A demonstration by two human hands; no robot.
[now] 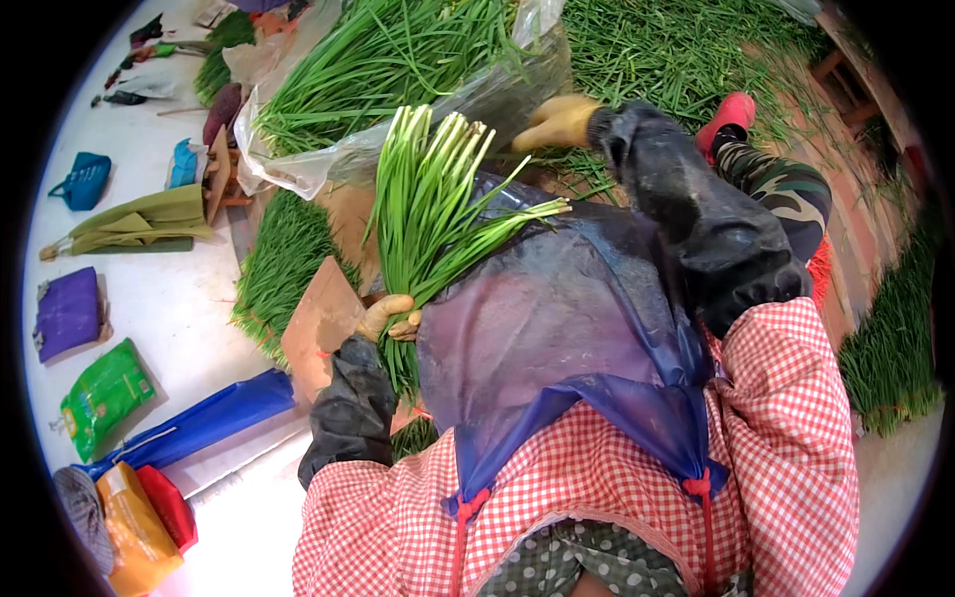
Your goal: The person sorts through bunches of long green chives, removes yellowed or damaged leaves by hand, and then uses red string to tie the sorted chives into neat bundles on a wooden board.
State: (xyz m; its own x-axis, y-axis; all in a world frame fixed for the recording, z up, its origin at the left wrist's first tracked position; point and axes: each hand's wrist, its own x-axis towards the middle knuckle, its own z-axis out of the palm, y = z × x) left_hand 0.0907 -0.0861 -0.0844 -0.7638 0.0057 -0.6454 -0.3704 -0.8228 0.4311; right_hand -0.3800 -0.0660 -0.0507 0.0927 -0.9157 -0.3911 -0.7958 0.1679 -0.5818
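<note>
My left hand (386, 316), in a tan glove, is closed round a bunch of garlic chives (413, 219). The pale cut ends point away from me, and a few stalks splay out to the right over my blue plastic apron (557, 328). My right hand (559, 122), in a yellowish glove, is farther off, beside the clear plastic sheet (477, 104) that holds a heap of garlic chives (388, 60). Motion smears its fingers, and I can make out nothing in them. Dark sleeve covers reach up both forearms.
Loose green leaves (676, 60) cover the floor at the far right. Tied chive bundles stand at the left (284, 274) and right (895, 343). On the left lie a green bag (107, 398), a purple packet (68, 313) and a long blue bundle (199, 423). A wooden stool (846, 85) stands far right.
</note>
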